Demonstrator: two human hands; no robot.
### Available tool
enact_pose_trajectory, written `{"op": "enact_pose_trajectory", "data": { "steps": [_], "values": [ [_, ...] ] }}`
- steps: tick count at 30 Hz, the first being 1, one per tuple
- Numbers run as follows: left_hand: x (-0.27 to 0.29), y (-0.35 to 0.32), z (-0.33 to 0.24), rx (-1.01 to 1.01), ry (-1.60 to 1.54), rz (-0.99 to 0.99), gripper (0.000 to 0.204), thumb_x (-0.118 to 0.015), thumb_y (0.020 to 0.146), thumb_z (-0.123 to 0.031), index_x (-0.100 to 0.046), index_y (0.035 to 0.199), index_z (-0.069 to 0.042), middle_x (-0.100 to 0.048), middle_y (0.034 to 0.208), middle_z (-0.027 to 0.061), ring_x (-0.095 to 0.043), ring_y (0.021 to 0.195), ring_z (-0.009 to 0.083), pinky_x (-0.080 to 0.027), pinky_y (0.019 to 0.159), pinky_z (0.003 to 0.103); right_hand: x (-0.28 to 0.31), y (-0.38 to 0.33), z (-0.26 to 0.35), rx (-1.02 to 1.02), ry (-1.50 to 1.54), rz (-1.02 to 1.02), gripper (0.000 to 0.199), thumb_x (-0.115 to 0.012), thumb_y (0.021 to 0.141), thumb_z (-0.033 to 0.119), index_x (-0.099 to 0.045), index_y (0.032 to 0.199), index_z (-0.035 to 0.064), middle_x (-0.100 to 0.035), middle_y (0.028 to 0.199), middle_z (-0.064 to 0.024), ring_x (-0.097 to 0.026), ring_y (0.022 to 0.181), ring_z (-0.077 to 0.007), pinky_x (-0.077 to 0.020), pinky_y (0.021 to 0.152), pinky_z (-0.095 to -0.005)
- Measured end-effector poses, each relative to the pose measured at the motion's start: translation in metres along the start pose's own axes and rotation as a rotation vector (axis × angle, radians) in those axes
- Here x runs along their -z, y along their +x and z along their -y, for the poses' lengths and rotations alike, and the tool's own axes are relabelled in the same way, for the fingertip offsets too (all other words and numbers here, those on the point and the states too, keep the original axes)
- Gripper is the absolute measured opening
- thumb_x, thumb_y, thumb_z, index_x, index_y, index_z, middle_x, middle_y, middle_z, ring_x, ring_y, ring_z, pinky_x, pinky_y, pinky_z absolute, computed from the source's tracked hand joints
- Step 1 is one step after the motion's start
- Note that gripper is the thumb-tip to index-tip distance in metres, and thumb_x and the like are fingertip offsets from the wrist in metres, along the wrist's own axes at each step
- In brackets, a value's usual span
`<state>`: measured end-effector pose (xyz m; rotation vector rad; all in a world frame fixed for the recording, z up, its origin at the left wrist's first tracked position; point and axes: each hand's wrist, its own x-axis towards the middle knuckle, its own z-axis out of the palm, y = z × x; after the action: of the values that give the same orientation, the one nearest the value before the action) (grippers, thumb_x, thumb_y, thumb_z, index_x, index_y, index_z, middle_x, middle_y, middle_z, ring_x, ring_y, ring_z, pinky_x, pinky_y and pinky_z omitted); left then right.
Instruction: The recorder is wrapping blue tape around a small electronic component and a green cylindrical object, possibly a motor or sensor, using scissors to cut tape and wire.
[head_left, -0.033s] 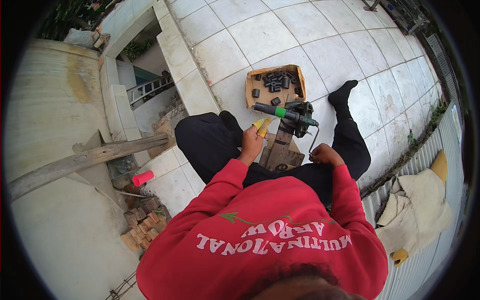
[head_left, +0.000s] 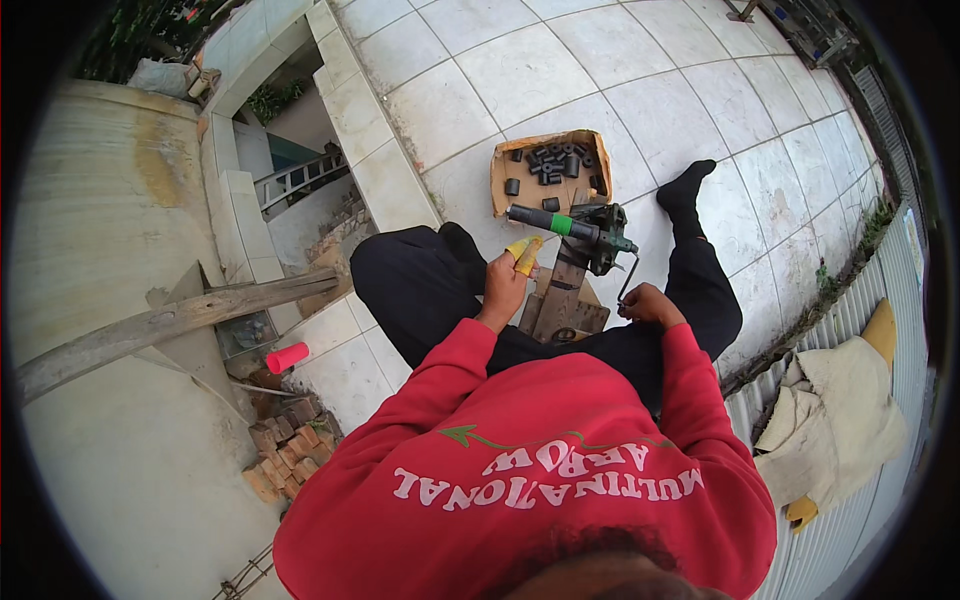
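In front of me a dark hand-cranked machine (head_left: 605,240) stands on a wooden base (head_left: 562,308). From its left side sticks out a black cylinder with a bright green band (head_left: 558,223). My right hand (head_left: 655,305) is closed round the lower end of the thin bent crank (head_left: 630,280). To the left of the base, my left hand (head_left: 505,287) pinches a yellow folded piece (head_left: 524,256), cloth or sheet, just below the cylinder. Its exact kind I cannot make out.
Beyond the machine, a shallow cardboard box (head_left: 500,170) holds several short black tubular pieces (head_left: 550,163). A red cup-like object (head_left: 287,357) lies at the left, near stacked bricks (head_left: 285,455) and a wooden pole (head_left: 180,325). Beige cloth (head_left: 830,420) drapes over corrugated sheeting on the right.
My right hand has shifted very slightly upward with the crank's end. Everything else looks the same.
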<state>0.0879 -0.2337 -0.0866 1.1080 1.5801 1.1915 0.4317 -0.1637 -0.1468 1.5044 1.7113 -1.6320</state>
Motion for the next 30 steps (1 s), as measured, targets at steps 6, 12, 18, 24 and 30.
{"op": "enact_pose_trajectory", "data": {
  "steps": [6, 12, 18, 24, 30],
  "values": [
    [-0.001, -0.002, -0.004, -0.022, -0.001, -0.013, 0.019, -0.061, 0.104, -0.012, -0.071, 0.101, 0.003, -0.07, 0.078, 0.0057, -0.065, 0.066, 0.0118, -0.052, 0.062, 0.029, 0.033, 0.081, -0.03, 0.051, 0.032, -0.161, 0.017, -0.084, 0.076, 0.014, -0.082, 0.09, 0.0041, -0.075, 0.074, -0.0055, -0.069, 0.063, -0.0132, -0.0561, 0.06, -0.03],
    [-0.002, -0.006, -0.006, 0.002, -0.011, 0.014, 0.019, -0.06, 0.104, -0.012, -0.072, 0.109, 0.002, -0.071, 0.081, 0.0054, -0.065, 0.068, 0.0112, -0.052, 0.063, 0.029, 0.086, 0.111, -0.013, 0.028, -0.213, -0.463, 0.022, -0.086, 0.072, 0.018, -0.083, 0.091, 0.0091, -0.076, 0.081, -0.0138, -0.073, 0.074, -0.0266, -0.0578, 0.072, -0.0384],
    [0.0, -0.008, 0.002, -0.018, -0.013, 0.021, 0.022, -0.06, 0.103, -0.011, -0.072, 0.117, 0.001, -0.071, 0.083, 0.0055, -0.065, 0.068, 0.0111, -0.053, 0.064, 0.029, 0.147, 0.09, 0.04, 0.169, -0.294, -0.734, 0.02, -0.078, 0.077, 0.013, -0.08, 0.095, 0.0071, -0.076, 0.09, -0.017, -0.074, 0.086, -0.0337, -0.0582, 0.079, -0.0424],
    [0.001, -0.006, 0.001, 0.012, 0.02, 0.034, 0.023, -0.061, 0.103, -0.011, -0.073, 0.118, 0.001, -0.072, 0.082, 0.0053, -0.065, 0.067, 0.0111, -0.053, 0.064, 0.028, 0.176, 0.022, 0.086, 0.283, -0.266, -0.829, 0.021, -0.074, 0.081, 0.009, -0.077, 0.101, 0.0041, -0.076, 0.093, -0.017, -0.074, 0.087, -0.0344, -0.0574, 0.078, -0.041],
    [-0.002, -0.009, 0.004, -0.023, 0.002, 0.023, 0.022, -0.061, 0.103, -0.012, -0.073, 0.116, 0.001, -0.072, 0.082, 0.0051, -0.065, 0.067, 0.0106, -0.052, 0.063, 0.028, 0.163, -0.072, 0.124, 0.341, -0.141, -0.811, 0.022, -0.075, 0.086, 0.012, -0.076, 0.105, 0.0012, -0.076, 0.092, -0.0159, -0.074, 0.082, -0.0279, -0.0565, 0.078, -0.0366]
  ]
}}
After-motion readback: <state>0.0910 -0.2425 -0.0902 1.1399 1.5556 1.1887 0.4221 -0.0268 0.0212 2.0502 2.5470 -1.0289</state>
